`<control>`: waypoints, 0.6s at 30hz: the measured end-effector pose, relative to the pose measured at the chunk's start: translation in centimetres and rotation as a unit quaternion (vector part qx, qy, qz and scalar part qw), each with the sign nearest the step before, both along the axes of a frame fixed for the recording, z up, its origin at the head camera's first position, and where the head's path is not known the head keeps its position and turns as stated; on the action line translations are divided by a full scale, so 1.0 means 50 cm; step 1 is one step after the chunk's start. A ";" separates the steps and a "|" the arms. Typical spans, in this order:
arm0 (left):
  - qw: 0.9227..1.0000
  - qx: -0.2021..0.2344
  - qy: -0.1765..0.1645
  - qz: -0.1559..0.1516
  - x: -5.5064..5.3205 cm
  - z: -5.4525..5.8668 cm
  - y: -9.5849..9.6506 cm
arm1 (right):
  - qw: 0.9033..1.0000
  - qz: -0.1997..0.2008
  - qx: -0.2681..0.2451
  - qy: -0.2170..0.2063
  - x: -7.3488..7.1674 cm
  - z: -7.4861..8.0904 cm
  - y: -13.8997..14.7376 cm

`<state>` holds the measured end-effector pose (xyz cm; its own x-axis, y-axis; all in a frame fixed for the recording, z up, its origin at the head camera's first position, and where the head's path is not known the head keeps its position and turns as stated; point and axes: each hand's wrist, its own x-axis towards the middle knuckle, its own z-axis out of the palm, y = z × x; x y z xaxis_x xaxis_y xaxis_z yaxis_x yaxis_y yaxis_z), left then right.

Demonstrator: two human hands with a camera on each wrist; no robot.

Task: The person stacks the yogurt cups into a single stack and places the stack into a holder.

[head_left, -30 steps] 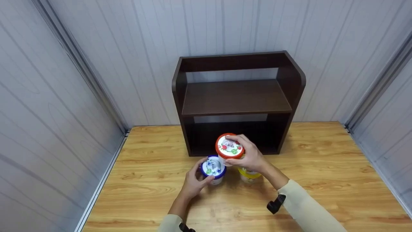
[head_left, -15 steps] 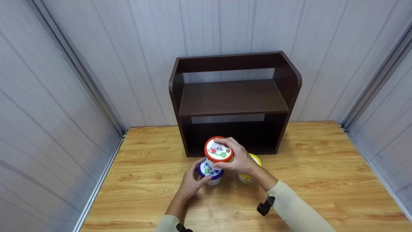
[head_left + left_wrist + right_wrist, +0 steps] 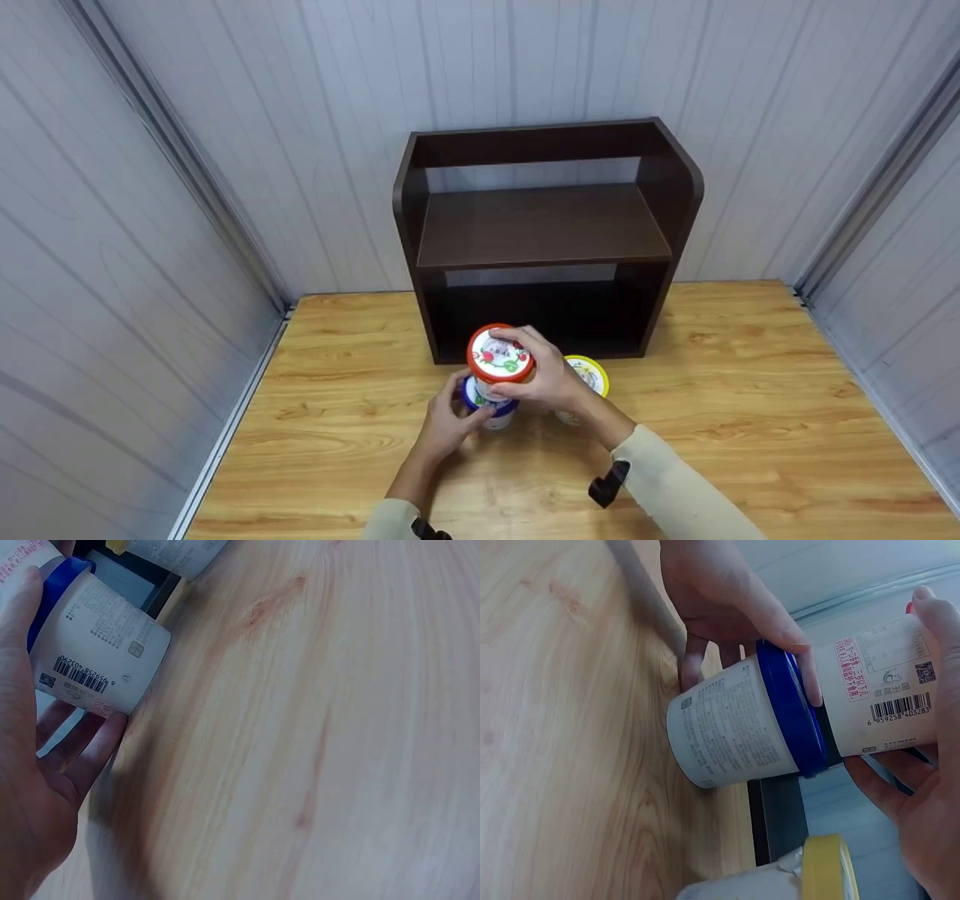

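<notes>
My left hand (image 3: 444, 426) grips a white tub with a blue lid (image 3: 727, 727), thumb and fingers around its sides. The tub stands upright on the table, its barcode side showing in the left wrist view. Directly above it, my right hand (image 3: 551, 384) holds a white tub with a red lid (image 3: 501, 355), printed with red fruit and green leaves. A narrow dark gap shows in the right wrist view between the red-lidded tub's base and the blue lid. Beside them to the right stands a tub with a yellow lid (image 3: 588, 375), partly hidden by my right hand and forearm.
Behind the tubs stands a dark brown two-level shelf (image 3: 544, 225) on the wooden table (image 3: 345, 420). Pale panel walls (image 3: 360, 75) enclose the table at the back and both sides. Each sleeve carries a black wrist device (image 3: 609, 484).
My right hand has moved left and slightly down with the red-lidded tub, from between the other two to above the blue-lidded one. My left hand keeps its hold; the yellow lid is more exposed.
</notes>
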<state>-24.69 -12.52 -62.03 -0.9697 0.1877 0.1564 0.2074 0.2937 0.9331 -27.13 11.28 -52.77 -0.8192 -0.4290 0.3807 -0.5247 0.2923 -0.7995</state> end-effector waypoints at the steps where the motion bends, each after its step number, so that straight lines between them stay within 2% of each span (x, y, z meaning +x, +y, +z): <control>1: 1.000 0.002 0.003 0.000 -0.001 -0.001 0.000 | 1.000 0.000 -0.001 -0.003 0.000 -0.001 -0.001; 9: 1.000 0.015 0.010 -0.002 -0.003 -0.007 0.001 | 0.998 0.004 -0.012 -0.056 0.003 -0.009 -0.010; 18: 1.000 0.018 0.013 -0.005 0.000 -0.011 0.000 | 0.999 0.002 0.009 -0.042 0.007 -0.014 -0.016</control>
